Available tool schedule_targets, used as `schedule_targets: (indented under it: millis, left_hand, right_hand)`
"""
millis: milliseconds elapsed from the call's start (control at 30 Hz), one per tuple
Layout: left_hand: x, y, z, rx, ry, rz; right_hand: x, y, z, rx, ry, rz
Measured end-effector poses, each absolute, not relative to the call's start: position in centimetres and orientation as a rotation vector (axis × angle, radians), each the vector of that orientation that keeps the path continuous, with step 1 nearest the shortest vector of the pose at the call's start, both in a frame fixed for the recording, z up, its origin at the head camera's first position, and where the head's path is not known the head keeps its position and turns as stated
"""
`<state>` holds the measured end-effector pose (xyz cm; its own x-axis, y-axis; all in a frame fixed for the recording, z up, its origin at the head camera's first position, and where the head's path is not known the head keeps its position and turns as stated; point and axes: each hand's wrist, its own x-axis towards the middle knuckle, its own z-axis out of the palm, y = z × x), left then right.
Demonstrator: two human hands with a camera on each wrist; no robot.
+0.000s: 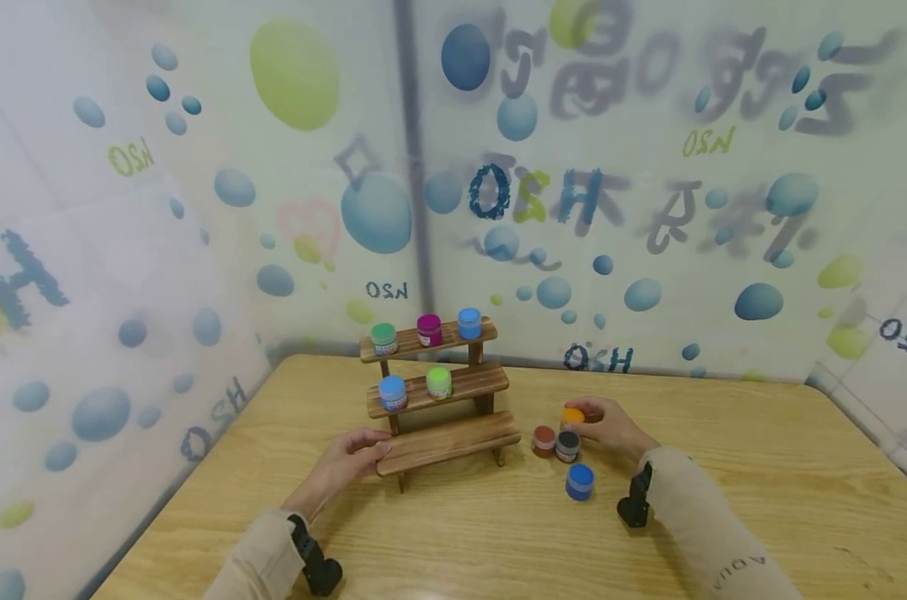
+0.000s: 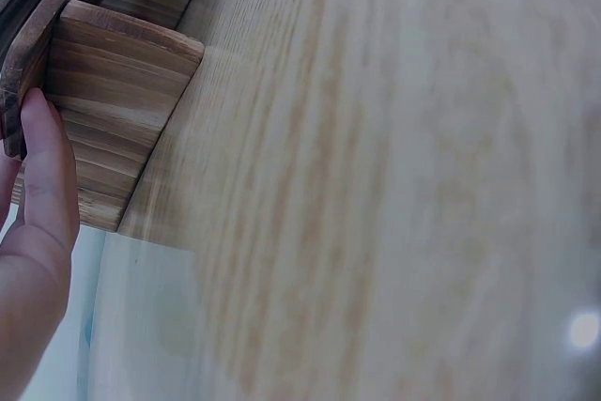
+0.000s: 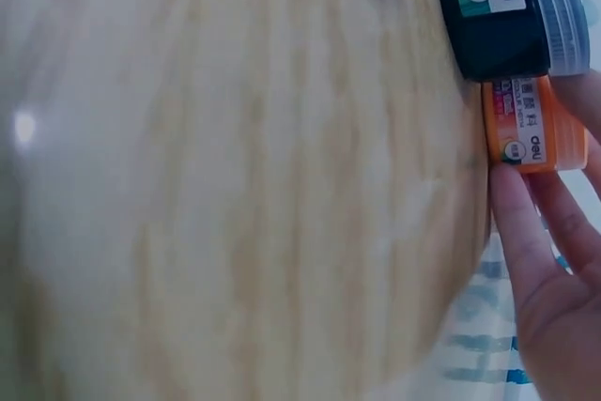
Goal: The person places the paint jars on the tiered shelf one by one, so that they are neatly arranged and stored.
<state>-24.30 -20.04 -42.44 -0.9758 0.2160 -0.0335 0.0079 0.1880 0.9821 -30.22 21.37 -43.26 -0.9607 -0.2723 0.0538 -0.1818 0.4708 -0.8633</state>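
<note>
In the head view a three-step wooden stand [image 1: 446, 442] is on the table. My left hand [image 1: 343, 462] pinches the left end of its lowest step; in the left wrist view a finger [image 2: 49, 171] lies against that board's edge. My right hand [image 1: 607, 425] grips an orange paint jar [image 1: 572, 416], its lid partly covered by the fingers. Close by stand a brown-red jar [image 1: 543, 442], a black jar [image 1: 568, 447] and a blue jar [image 1: 579, 482]. The right wrist view shows fingers on the orange jar [image 3: 526, 124], beside the black jar [image 3: 493, 21].
On the top step are a green jar [image 1: 383, 338], a purple jar [image 1: 428, 331] and a blue jar [image 1: 469, 323]. The middle step bears a blue jar [image 1: 393, 392] and a light-green jar [image 1: 438, 382]. A printed curtain [image 1: 648, 208] hangs behind the table [image 1: 724, 433].
</note>
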Motion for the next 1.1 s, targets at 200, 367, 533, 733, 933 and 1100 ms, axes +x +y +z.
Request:
schedule_targets:
  millis: [200, 367, 533, 733, 933, 1100]
  left_hand:
    - [-24.3, -20.1, -42.5, 0.209, 2.3, 1.88]
    - [-24.2, -20.1, -42.4, 0.201, 2.309, 1.871]
    - [-24.2, -20.0, -42.3, 0.2, 2.309, 1.872]
    - [-24.2, -20.0, -42.2, 0.197, 2.306, 1.873]
    - [-24.1, -20.1, -42.1, 0.202, 2.303, 1.871]
    - [-24.1, -20.1, -42.0, 0.218, 2.288, 1.877]
  right_hand:
    - [-30.1, 21.1, -43.1, -0.343, 2.644, -1.479]
    - [-30.0, 21.0, -42.9, -0.329, 2.669, -1.444]
    - [-29.8, 21.2, -42.5, -0.317, 2.691, -1.412]
    - [-29.6, 21.5, -41.7, -0.312, 2.707, -1.366]
    - [-29.7, 21.9, -40.3, -0.38, 2.732, -1.343]
    - [-29.6, 21.7, -39.0, -0.415, 2.723, -1.359]
